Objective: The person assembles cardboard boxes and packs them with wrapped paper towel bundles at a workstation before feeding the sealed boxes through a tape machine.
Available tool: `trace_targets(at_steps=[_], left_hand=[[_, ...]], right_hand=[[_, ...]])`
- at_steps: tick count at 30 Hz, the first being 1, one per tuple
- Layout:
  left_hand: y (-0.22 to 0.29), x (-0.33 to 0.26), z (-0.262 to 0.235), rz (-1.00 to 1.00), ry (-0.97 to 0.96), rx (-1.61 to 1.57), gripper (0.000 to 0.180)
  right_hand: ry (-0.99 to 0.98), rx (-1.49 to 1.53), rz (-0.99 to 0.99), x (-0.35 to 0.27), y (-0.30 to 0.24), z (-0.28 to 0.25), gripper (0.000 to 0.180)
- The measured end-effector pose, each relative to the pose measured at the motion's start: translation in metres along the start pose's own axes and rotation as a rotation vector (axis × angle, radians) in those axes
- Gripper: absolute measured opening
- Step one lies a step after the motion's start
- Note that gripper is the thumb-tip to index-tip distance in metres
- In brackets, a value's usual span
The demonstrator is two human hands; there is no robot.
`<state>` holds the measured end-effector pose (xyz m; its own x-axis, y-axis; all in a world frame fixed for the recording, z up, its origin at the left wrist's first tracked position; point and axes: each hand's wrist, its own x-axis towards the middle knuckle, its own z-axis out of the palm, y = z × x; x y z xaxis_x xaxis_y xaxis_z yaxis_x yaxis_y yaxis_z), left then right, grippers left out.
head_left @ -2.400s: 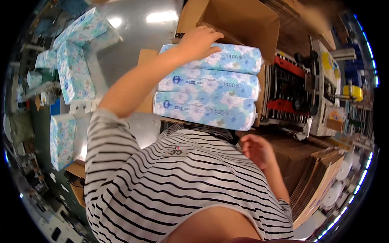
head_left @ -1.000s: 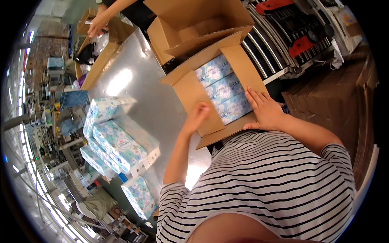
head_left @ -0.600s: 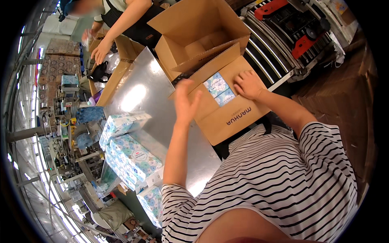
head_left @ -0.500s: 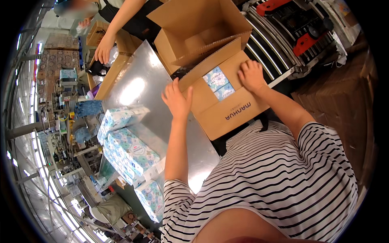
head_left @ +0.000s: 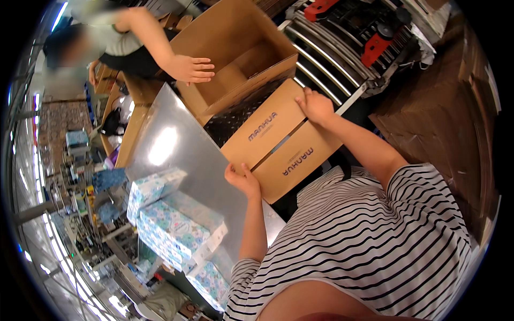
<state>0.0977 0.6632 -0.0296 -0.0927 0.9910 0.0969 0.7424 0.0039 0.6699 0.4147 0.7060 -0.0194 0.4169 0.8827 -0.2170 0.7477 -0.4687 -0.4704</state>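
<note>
Cardboard box (head_left: 279, 152) (dark lettering (head_left: 264, 127) on both top flaps (head_left: 317, 140)), half-open hands (head_left: 244, 183) (head_left: 318, 109) at its opposite ends

It was a packing area in a factory or warehouse. A roller conveyor (head_left: 321, 53) ran just beyond the right fingers (head_left: 308, 99), a metal table (head_left: 193, 150) spread left of the left fingers (head_left: 231, 170), an open carton (head_left: 257, 61) stood beyond both, a brown cardboard stack (head_left: 428, 107) rose to their right, and equipment (head_left: 77, 176) crowded well leftward.
</note>
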Motion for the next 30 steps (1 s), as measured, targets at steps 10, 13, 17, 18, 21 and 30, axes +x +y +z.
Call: trace_targets(at_steps=[10,13,17,18,21,30], left_hand=[[0.075,-0.057,0.058,-0.317,0.004,-0.314,0.053],[0.112,-0.057,0.096,-0.328,0.015,-0.357,0.052],[0.177,-0.019,0.166,-0.272,0.013,-0.424,0.055],[0.188,-0.005,0.185,-0.254,0.065,-0.391,0.053],[0.223,0.048,0.235,-0.147,0.109,-0.503,0.051],[0.305,0.152,0.322,-0.046,0.017,-0.224,0.054]], right_hand=[[-0.083,-0.008,0.008,0.045,0.041,-0.055,0.045],[-0.046,-0.016,-0.037,0.085,0.057,-0.079,0.043],[0.092,-0.073,-0.080,0.168,0.100,-0.116,0.039],[0.117,-0.081,-0.093,0.192,0.108,-0.122,0.038],[0.112,-0.078,-0.091,0.259,0.122,-0.150,0.038],[0.292,-0.190,-0.485,0.259,0.165,-0.135,0.060]])
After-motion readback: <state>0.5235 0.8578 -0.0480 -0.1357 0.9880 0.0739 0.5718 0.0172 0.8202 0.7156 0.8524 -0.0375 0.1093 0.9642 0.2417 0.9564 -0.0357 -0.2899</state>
